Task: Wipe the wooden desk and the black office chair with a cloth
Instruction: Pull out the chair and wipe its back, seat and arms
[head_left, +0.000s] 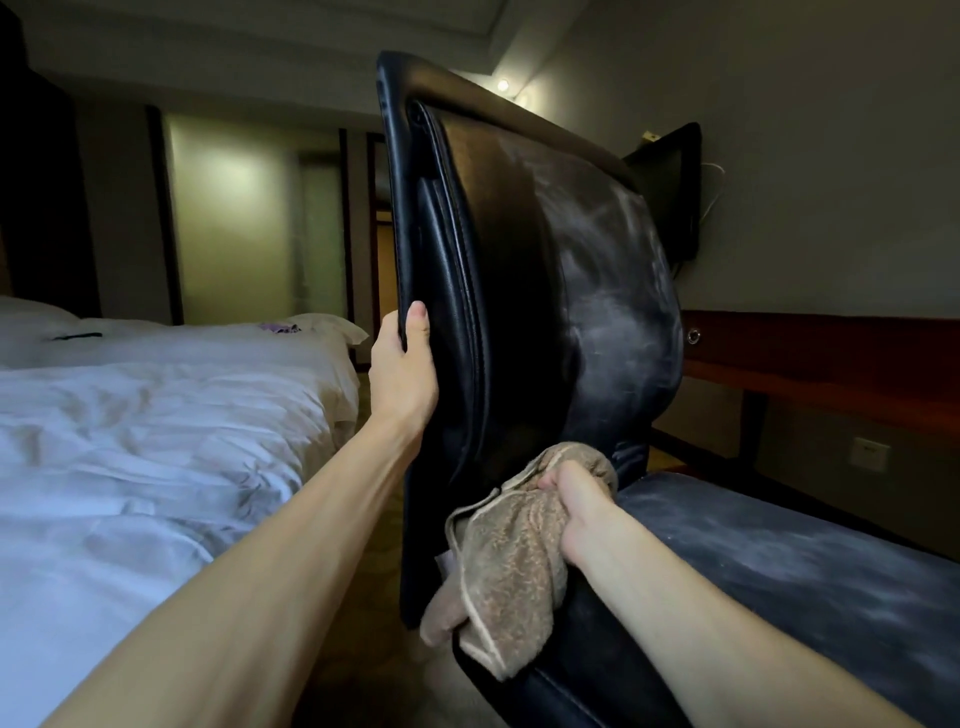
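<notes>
The black office chair (545, 270) fills the middle of the view, its leather backrest streaked with pale dust. My left hand (402, 369) grips the backrest's left edge, thumb on the front face. My right hand (576, 512) holds a bunched brown cloth (511, 566) against the bottom of the backrest, where it meets the dusty seat (810, 566). Part of the cloth hangs down below my hand. The wooden desk (821, 358) runs along the wall behind the chair on the right.
A bed with white bedding (145, 441) stands close on the left. A dark monitor (670, 182) and a white cable sit on the desk behind the backrest. A wall socket (868, 453) is below the desk. A doorway lies far back.
</notes>
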